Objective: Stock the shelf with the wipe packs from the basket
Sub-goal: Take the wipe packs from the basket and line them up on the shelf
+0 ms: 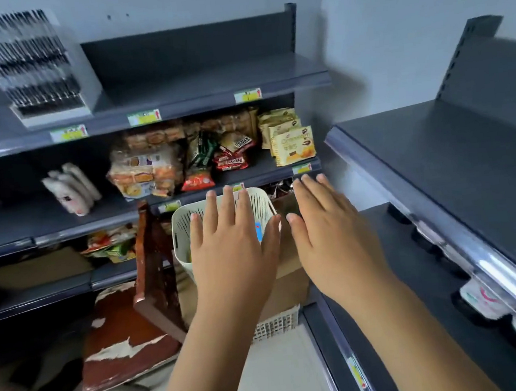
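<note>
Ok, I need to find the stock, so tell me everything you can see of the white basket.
The basket is cream-white plastic, with rounded corners and thin vertical slots in its walls. It stands upright on a cardboard box, beside a worn red-brown chair. The left hand, fingers straight, spreads in front of it and hides most of the inside; only bits of blue and yellow show. Whether they touch cannot be told.
</note>
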Demonstrator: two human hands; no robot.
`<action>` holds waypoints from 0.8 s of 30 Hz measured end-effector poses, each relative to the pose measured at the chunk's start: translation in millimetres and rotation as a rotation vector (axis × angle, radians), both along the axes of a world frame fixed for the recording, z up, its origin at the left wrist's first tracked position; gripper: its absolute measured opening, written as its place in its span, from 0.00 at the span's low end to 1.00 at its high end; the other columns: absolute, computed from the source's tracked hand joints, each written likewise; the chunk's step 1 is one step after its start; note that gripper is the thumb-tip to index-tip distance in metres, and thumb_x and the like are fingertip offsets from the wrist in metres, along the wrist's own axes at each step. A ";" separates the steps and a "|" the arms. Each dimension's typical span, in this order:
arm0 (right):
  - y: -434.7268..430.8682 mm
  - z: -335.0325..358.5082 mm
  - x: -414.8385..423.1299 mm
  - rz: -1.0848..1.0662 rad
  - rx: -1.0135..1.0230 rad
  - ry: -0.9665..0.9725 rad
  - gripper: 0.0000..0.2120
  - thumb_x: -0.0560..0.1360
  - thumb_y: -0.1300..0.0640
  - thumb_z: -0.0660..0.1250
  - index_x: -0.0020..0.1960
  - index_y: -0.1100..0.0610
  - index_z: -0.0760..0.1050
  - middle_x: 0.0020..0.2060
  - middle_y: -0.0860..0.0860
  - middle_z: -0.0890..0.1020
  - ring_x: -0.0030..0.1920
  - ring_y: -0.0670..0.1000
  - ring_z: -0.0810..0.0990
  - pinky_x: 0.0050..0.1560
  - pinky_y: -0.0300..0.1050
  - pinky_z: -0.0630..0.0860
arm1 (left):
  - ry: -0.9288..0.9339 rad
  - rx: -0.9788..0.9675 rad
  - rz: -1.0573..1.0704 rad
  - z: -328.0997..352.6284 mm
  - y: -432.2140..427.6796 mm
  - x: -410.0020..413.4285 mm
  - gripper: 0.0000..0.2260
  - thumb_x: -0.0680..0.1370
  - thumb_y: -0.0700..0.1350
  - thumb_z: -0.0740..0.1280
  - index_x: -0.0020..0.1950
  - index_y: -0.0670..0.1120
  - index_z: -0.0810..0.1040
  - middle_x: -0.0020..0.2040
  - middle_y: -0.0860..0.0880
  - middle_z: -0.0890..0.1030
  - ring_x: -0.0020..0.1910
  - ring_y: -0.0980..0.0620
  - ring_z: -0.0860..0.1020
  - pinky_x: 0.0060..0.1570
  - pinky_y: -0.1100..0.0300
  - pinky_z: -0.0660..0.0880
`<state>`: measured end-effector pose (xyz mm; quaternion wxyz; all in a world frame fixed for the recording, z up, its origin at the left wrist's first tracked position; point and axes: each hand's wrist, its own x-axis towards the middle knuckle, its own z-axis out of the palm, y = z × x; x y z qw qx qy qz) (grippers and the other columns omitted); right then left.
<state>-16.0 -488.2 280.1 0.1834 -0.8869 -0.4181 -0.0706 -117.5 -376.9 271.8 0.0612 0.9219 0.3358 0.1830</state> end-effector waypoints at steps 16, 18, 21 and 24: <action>197.0 -108.2 120.7 0.182 -0.142 0.286 0.26 0.85 0.47 0.54 0.80 0.55 0.61 0.79 0.49 0.64 0.81 0.51 0.56 0.79 0.49 0.59 | 0.068 -0.219 0.084 -86.4 183.1 70.2 0.29 0.81 0.66 0.53 0.80 0.54 0.63 0.81 0.56 0.62 0.82 0.52 0.52 0.80 0.48 0.46; 225.8 -127.3 144.4 0.174 -0.172 0.346 0.23 0.85 0.48 0.56 0.77 0.56 0.64 0.76 0.50 0.68 0.78 0.52 0.62 0.75 0.50 0.64 | 0.058 -0.256 0.121 -100.6 215.4 83.6 0.27 0.82 0.63 0.56 0.79 0.54 0.65 0.80 0.56 0.63 0.82 0.51 0.53 0.80 0.47 0.48; 262.8 -156.6 166.2 0.127 -0.203 0.439 0.19 0.84 0.49 0.58 0.70 0.57 0.72 0.68 0.53 0.75 0.71 0.55 0.71 0.66 0.50 0.71 | -0.061 -0.390 0.166 -125.8 260.1 101.9 0.22 0.83 0.52 0.62 0.77 0.49 0.70 0.77 0.52 0.70 0.79 0.51 0.58 0.78 0.52 0.54; 286.0 -195.5 178.9 0.077 -0.314 0.503 0.20 0.84 0.47 0.58 0.70 0.57 0.73 0.67 0.54 0.75 0.70 0.56 0.71 0.65 0.52 0.71 | -0.129 -0.563 0.243 -162.5 297.1 116.8 0.19 0.82 0.45 0.66 0.73 0.46 0.74 0.69 0.47 0.77 0.70 0.48 0.70 0.72 0.51 0.66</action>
